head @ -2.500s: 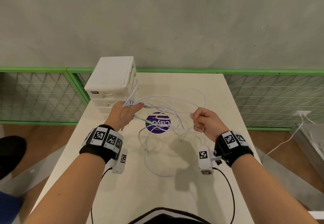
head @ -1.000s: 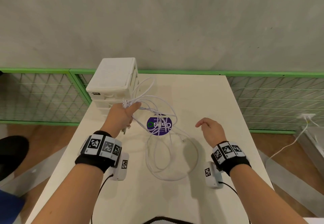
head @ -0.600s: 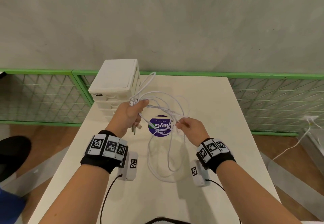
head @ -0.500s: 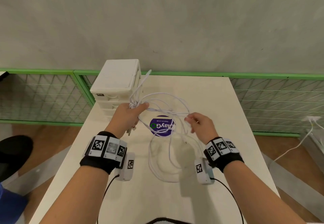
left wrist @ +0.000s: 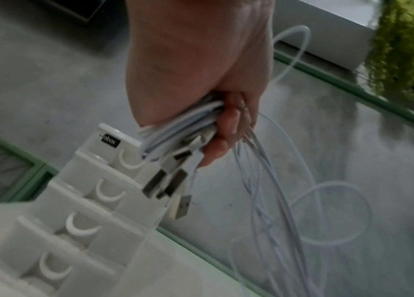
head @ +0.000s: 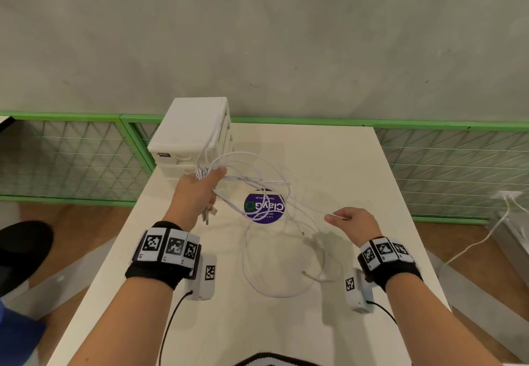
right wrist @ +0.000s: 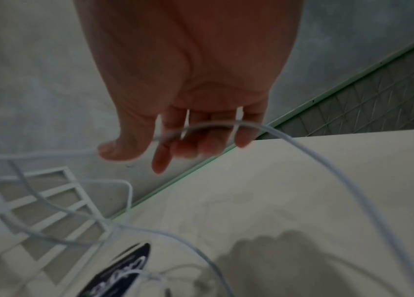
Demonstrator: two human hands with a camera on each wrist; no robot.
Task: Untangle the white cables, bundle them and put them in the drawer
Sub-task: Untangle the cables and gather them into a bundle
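Note:
Several white cables (head: 259,183) hang in loose loops between my hands above the table. My left hand (head: 200,191) grips them in a bunch beside the drawer unit (head: 191,130). In the left wrist view the fingers of my left hand (left wrist: 216,140) curl round the strands, and the USB plugs (left wrist: 173,180) stick out below them. My right hand (head: 352,219) is lower and to the right, pinching one strand at its fingertips. In the right wrist view that strand (right wrist: 328,164) runs under the thumb and across the fingers of my right hand (right wrist: 201,128). A big cable loop (head: 274,294) lies on the table.
The white drawer unit (left wrist: 86,201) stands at the table's far left, all its drawers closed. A round purple sticker (head: 264,206) marks the white table (head: 329,151). Green mesh railing (head: 458,159) runs behind. Another white cord (head: 472,248) lies on the floor to the right.
My right hand let go, took hold of one strand near the middle, then pulled it right and toward me. My left hand has kept its grip beside the drawer unit.

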